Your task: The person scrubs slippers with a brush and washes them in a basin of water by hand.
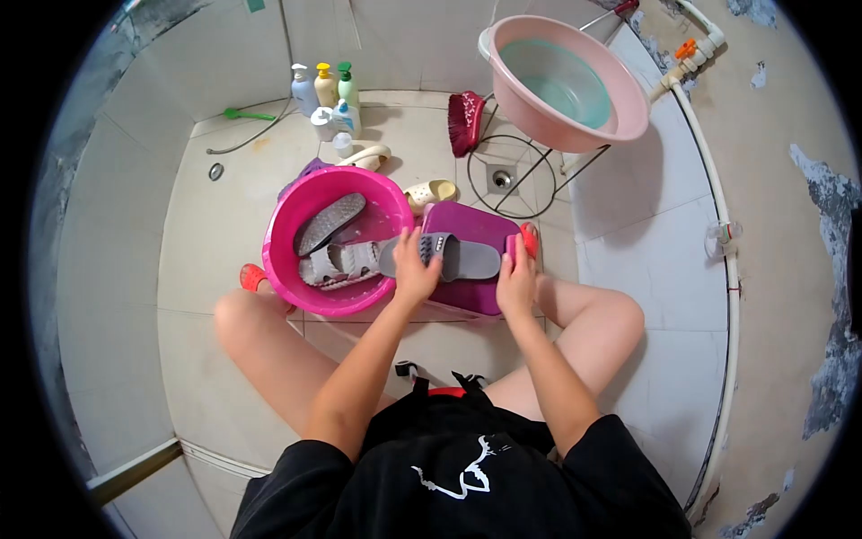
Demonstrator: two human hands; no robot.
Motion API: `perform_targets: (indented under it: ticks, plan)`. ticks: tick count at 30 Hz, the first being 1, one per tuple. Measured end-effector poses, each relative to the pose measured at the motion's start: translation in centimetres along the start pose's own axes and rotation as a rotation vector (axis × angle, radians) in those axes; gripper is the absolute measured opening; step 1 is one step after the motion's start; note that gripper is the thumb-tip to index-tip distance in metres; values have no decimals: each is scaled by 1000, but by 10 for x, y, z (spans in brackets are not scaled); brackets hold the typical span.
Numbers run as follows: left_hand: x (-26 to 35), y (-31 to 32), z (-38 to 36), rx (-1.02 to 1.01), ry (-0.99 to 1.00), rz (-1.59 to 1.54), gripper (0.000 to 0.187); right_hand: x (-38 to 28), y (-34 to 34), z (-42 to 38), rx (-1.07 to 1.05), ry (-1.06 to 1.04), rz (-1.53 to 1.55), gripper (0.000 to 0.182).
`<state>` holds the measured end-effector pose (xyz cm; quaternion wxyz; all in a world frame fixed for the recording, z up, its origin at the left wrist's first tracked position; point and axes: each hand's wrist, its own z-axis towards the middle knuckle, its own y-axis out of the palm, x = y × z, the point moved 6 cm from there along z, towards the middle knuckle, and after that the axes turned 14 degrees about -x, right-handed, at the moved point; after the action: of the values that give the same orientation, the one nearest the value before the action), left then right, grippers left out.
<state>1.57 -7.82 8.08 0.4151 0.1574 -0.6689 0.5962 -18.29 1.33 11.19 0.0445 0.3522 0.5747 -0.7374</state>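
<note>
A grey slipper [473, 260] lies across a purple lid or stool top [471, 225], its other end over the rim of a pink basin [280, 265]. My left hand [417, 268] is closed round the slipper near its strap. At the slipper's right end, my right hand [516, 277] is closed on a small pink brush or block [512, 245], mostly hidden by the fingers. Inside the pink basin rest another grey slipper [332, 223], sole up, and light grey sandals [339, 264].
Pump bottles [324, 87] stand at the back wall. Cream clogs [429, 193] lie behind the basin. At the back right, a light pink basin [584, 117] with water sits on a wire stand [516, 214] near a floor drain [501, 180] and a red brush head [464, 123].
</note>
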Motion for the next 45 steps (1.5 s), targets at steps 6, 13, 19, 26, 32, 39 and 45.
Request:
perform_targets:
  ticks: [6,13,19,26,32,39,45]
  plan:
    - [-75,7,-28,-2,-535,-465,38,-89,40,-44,-330,-311,116,47]
    - [-82,34,-37,-173,-470,-537,26,-70,50,10,-233,-135,-218,34]
    - [-73,40,-40,-148,-492,-557,24,-77,76,6,-361,-402,-439,37]
    - [-69,45,-44,-151,-526,-552,18,-94,90,-3,-484,-489,-543,30]
    - [-65,25,-45,120,-395,-803,20,-96,76,32,-267,-158,-404,37]
    - [-121,49,-43,4,-625,-962,20,-119,118,-50,-223,-472,-547,38]
    - [-116,55,-50,-15,-698,-1094,16,-127,86,-40,-683,-307,-419,27]
